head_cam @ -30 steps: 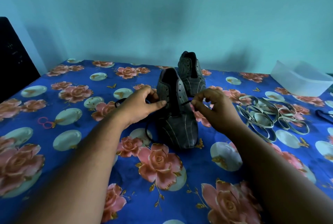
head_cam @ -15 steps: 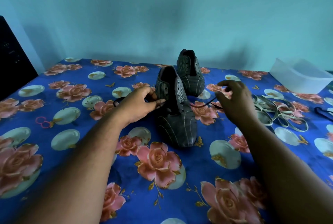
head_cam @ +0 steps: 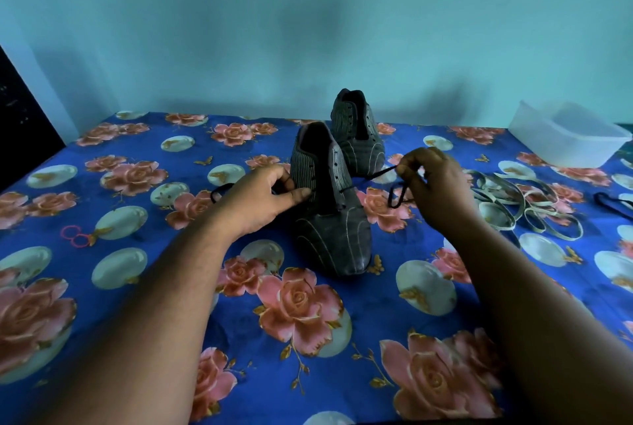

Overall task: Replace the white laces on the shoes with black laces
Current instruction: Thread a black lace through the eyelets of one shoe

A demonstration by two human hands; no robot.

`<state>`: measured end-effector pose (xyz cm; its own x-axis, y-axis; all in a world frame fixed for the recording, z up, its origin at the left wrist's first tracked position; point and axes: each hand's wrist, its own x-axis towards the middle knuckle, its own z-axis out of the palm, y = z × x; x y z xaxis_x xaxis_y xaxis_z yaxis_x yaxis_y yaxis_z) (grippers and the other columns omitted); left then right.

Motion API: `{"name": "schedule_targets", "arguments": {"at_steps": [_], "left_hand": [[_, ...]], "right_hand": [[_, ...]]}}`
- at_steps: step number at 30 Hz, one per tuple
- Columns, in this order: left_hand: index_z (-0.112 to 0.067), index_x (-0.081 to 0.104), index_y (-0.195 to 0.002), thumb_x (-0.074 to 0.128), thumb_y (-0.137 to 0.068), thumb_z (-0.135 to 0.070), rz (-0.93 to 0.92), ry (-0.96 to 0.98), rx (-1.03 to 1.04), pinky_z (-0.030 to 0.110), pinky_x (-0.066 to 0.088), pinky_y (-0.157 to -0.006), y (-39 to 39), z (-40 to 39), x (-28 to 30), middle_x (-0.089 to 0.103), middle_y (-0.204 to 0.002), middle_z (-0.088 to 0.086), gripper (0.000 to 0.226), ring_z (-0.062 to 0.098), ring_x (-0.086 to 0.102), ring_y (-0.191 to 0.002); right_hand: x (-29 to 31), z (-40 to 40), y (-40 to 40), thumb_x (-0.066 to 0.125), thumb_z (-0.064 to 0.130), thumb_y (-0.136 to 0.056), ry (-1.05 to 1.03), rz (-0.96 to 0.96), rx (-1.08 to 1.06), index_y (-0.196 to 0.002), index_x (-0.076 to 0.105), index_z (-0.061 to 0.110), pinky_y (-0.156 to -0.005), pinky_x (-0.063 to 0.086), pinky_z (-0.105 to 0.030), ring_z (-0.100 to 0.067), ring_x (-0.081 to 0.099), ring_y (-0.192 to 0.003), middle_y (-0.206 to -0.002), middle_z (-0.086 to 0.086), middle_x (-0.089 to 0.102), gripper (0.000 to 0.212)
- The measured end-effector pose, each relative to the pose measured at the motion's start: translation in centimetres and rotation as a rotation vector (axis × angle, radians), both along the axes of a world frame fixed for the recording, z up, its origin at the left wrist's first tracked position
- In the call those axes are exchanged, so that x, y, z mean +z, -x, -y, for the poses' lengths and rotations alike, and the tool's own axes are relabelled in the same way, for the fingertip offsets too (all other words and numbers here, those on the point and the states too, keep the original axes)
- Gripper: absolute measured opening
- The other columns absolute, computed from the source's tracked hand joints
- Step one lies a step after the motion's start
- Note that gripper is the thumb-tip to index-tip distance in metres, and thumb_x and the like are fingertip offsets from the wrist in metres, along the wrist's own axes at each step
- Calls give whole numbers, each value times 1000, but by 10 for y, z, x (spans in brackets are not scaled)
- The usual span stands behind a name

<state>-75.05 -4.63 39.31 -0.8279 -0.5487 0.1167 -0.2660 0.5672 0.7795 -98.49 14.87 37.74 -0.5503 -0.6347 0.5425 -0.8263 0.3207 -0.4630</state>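
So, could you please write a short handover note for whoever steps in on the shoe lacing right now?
Left hand: steadying the near shoe at its eyelet side, pinching there; what it grips is hidden.
Right hand: pinching the black lace, pulled out to the right from an eyelet.
White laces: off both shoes, heaped on the cloth at right.
Far shoe: unlaced, behind the near one.
Another black lace lies at the far right.
Done: white laces removed, near shoe started.
Left: finish the near shoe, lace the far one.
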Motion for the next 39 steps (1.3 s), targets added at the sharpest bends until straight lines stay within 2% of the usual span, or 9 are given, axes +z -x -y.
{"name": "schedule_targets", "arguments": {"at_steps": [4, 8, 9, 12, 15, 23, 30, 34, 39], "left_hand": [[-13, 62, -88, 69, -92, -44, 20, 12, -9, 35, 50, -86, 0, 3, -2, 70, -101, 1, 31, 20, 64, -99], [-16, 65, -90, 68, -90, -49, 30, -3, -9, 33, 42, -95, -3, 5, 1, 61, -127, -11, 33, 6, 53, -121], [-18, 66, -89, 69, -89, -48, -1, -1, -6, 33, 42, -94, -3, 5, 2, 62, -125, -10, 30, 3, 51, -116], [-22, 70, -93, 75, -89, -35, -133, 19, -45, 25, 44, -73, -2, -3, 7, 58, -85, -6, 14, 0, 49, -76], [-25, 74, -94, 77, -89, -24, -137, 151, -135, 18, 39, -70, 2, -12, 7, 56, -88, -11, 6, -4, 49, -77], [-27, 75, -102, 69, -95, -34, -21, 243, -124, 31, 42, -80, 9, -18, 0, 51, -95, -10, 11, 9, 52, -94], [-22, 76, -94, 72, -94, -32, -15, 2, -101, 33, 49, -93, 15, -21, 0, 64, -104, -1, 11, 11, 63, -99], [-29, 77, -93, 63, -87, -54, 55, -7, -135, 48, 51, -98, 18, -23, -2, 67, -108, 5, 30, 20, 64, -104], [-19, 76, -93, 63, -97, -39, 57, -88, -128, 45, 53, -96, 19, -25, 0, 70, -105, 8, 24, 23, 66, -102]], "right_hand": [[-4, -1, 3, 61, 31, -99, -58, -14, -142, -101, 66, 19, -82, 40, -41, -34, 55, -105, -108, -5, 63, 13], [0, 5, -15, 63, 35, -97, -58, -80, -79, -116, 66, 28, -96, 40, -48, -31, 52, -116, -121, -3, 59, 20], [2, 6, -21, 63, 39, -97, -45, -106, -11, -120, 66, 30, -96, 39, -46, -27, 52, -117, -122, -2, 58, 25], [3, 10, -36, 54, 54, -95, -57, -134, 199, -124, 67, 36, -92, 35, -39, -19, 49, -111, -117, 5, 56, 36], [-3, 17, -43, 55, 57, -94, -75, -155, 275, -116, 71, 39, -90, 39, -42, -17, 49, -106, -111, 10, 57, 32], [-4, 20, -41, 61, 44, -95, 15, -73, 338, -100, 70, 34, -86, 46, -50, -18, 53, -103, -104, 13, 62, 15], [-3, 22, -44, 65, 35, -94, 60, -79, 356, -100, 73, 29, -86, 46, -43, -13, 54, -98, -98, 16, 66, 11], [-3, 23, -45, 67, 31, -94, 83, -88, 337, -104, 74, 28, -86, 47, -44, -14, 56, -99, -98, 19, 65, 13], [-2, 25, -47, 67, 31, -94, 103, -80, 312, -105, 74, 31, -88, 47, -48, -17, 59, -100, -99, 19, 66, 14]]}}
